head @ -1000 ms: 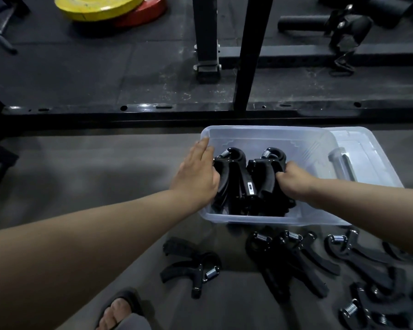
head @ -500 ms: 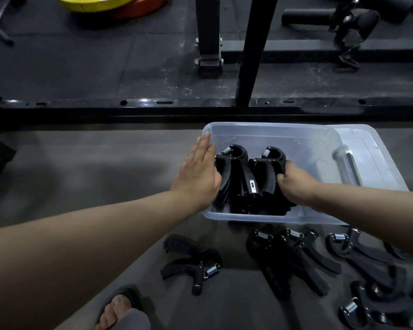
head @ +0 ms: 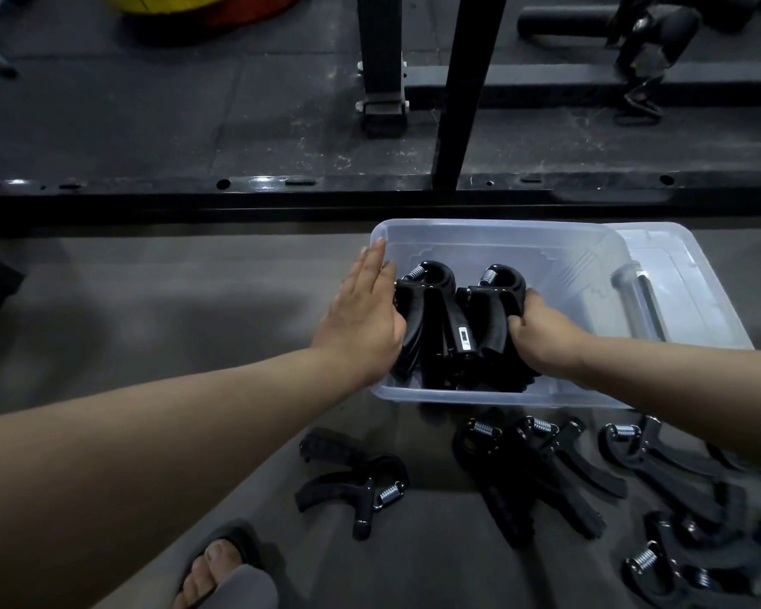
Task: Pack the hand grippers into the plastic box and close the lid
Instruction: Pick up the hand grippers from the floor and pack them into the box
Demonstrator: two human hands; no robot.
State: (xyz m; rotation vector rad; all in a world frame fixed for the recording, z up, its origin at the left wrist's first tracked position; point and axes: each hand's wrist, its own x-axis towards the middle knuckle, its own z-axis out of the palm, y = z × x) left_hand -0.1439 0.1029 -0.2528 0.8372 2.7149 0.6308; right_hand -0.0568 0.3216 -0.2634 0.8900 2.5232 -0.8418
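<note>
- A black steel upright point(head: 462, 90) rises from a long base rail point(head: 282, 191) that runs across the floor just beyond the box.
- Farther back, a yellow weight plate point(head: 168, 0) lies on top of a red plate point(head: 255, 11) at the top edge of the view, and a black padded bar point(head: 563, 19) lies at upper right.
- A foot in a dark sandal point(head: 216, 569) shows at the bottom edge.
- Loose hand grippers lie on the grey floor in front of the box. One point(head: 352, 481) lies alone to the left, an overlapping pair point(head: 528, 468) is in the middle, and a further heap point(head: 677, 520) is to the right, partly cut off by the frame.
- Both forearms cross the near wall of the box and hide part of the bunch inside.
- The clear plastic box point(head: 493, 239) stands open on the floor. Its clear lid point(head: 686, 301) lies against the right wall.
- Inside, at the left end, black hand grippers point(head: 431, 318) stand bunched with their spring ends up. The right half of the box floor is bare.
- The left hand point(head: 361, 327) has straight fingers laid along the box's left rim, and its palm presses against the bunch.
- The right hand point(head: 541, 331) has its fingers curled round the handle of the rightmost hand gripper point(head: 501, 301), gripping it.
</note>
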